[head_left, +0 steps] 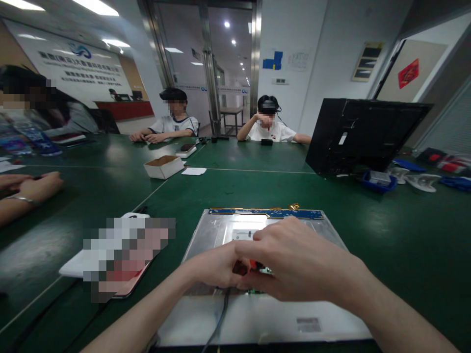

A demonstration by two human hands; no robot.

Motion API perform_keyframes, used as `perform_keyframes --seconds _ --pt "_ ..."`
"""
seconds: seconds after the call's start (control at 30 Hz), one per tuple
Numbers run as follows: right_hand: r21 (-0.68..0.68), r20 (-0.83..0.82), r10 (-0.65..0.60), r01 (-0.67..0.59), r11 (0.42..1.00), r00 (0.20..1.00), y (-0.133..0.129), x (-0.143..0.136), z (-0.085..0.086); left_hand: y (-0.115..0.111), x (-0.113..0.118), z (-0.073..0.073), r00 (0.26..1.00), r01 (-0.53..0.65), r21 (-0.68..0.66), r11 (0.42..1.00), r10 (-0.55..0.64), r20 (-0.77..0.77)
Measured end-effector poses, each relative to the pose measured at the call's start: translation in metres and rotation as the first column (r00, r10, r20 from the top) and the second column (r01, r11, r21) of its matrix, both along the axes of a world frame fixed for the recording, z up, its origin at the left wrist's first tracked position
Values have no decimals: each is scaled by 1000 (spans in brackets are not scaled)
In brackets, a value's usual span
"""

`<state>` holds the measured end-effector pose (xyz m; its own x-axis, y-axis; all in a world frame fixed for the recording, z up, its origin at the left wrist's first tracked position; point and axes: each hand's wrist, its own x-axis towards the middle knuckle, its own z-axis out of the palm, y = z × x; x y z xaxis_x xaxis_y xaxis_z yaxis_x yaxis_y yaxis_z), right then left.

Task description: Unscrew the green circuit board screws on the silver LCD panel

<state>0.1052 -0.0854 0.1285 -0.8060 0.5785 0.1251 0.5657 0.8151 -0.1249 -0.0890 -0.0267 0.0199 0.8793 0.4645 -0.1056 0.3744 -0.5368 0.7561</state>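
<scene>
A flat silver and white panel (265,318), like the back of a display screen, lies on the green table in front of me. A narrow blue circuit board (239,212) runs along its far edge. My left hand (221,262) and my right hand (298,257) meet over the panel's middle, fingers closed together. Something small and orange-red (253,264) shows between them, too covered to name. Bits of a green circuit board (253,292) peek out below the fingers. From under my left hand, a dark cable (222,318) trails toward me.
Two phone-like slabs (128,260) lie to the left. Farther off stand an open white box (164,167) and a white card (194,171). A black monitor (360,137) and a blue tray (379,181) are at right. Other people (172,117) sit around the table (235,189).
</scene>
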Motion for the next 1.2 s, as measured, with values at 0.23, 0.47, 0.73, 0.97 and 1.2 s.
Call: perform_keyframes --seconds 0.23,0.47,0.73,0.97,1.2 --pt "6 5 -11 11 1000 1000 1 -1 -1 1 -3 -10 996 -67 -63 996 63 -65" --pt "-46 -3 45 -45 998 999 -3 1 4 -5 -2 -5 990 -109 -97 989 99 -104" --pt "19 17 -64 63 998 998 -2 -3 -1 1 -2 -5 1000 6 -82 997 -7 -12" --pt "-26 -32 25 -26 999 999 -5 0 3 1 -3 -7 997 -69 -112 991 63 -54" --pt "-27 -21 4 -5 1000 1000 -4 0 3 -2 0 2 981 -105 0 995 103 -164"
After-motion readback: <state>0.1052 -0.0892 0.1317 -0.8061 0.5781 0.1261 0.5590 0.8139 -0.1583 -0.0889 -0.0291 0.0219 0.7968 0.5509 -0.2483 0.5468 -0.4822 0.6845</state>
